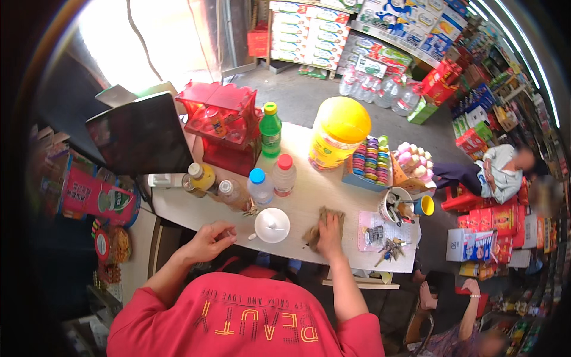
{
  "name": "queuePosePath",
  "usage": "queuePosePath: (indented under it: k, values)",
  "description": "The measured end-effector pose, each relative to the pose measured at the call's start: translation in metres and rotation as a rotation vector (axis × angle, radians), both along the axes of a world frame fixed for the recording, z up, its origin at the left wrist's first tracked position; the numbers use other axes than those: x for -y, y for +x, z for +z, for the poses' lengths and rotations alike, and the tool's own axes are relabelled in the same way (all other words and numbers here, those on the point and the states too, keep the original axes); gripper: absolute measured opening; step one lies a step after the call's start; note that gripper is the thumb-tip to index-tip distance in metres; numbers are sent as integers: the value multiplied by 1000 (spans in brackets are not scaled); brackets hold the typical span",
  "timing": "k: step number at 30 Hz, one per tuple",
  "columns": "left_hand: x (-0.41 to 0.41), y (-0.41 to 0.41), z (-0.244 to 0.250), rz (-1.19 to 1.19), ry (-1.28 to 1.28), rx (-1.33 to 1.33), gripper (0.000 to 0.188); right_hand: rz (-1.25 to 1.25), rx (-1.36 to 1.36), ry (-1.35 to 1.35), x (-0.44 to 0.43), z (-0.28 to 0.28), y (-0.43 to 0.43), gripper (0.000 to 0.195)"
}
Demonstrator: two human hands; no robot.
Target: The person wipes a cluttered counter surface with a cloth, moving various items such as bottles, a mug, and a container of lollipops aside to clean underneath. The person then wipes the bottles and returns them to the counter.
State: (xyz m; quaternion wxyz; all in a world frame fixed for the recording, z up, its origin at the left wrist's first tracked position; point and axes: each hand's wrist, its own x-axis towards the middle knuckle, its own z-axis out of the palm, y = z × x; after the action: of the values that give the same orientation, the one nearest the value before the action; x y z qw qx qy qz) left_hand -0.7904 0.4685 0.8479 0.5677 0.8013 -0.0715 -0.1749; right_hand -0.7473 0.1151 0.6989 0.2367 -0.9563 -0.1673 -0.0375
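Observation:
My right hand presses on a crumpled brown cloth near the front edge of a pale tabletop. At the table's edge, left of a white lidded mug, my left hand has its fingers loosely curled, with no object plainly in it. Behind the mug stand a blue-capped bottle, a red-capped bottle and other bottles. Right of the cloth lie a pink-edged sheet and a bunch of keys.
A dark monitor, a red plastic display rack and a green bottle stand at the back left. A yellow-lidded tub, a box of colourful rolls and a cup of utensils are further right. Two people sit beyond the table.

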Motion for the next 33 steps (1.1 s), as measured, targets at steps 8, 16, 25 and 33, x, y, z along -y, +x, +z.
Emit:
queuePosePath:
  k: [8, 16, 25, 33]
  values:
    - [59, 99, 99, -208, 335, 854, 27, 1, 16, -47, -14, -7, 118, 44]
    - [101, 211, 70, -501, 755, 602, 35, 120, 47, 12, 4, -4, 27, 44]
    - [130, 229, 70, -638, 987, 536, 31, -26, 129, 64, 38, 2, -44, 43]
    - [152, 266, 75, -526, 1048, 562, 35, -53, 159, 74, 37, 1, -42, 38]
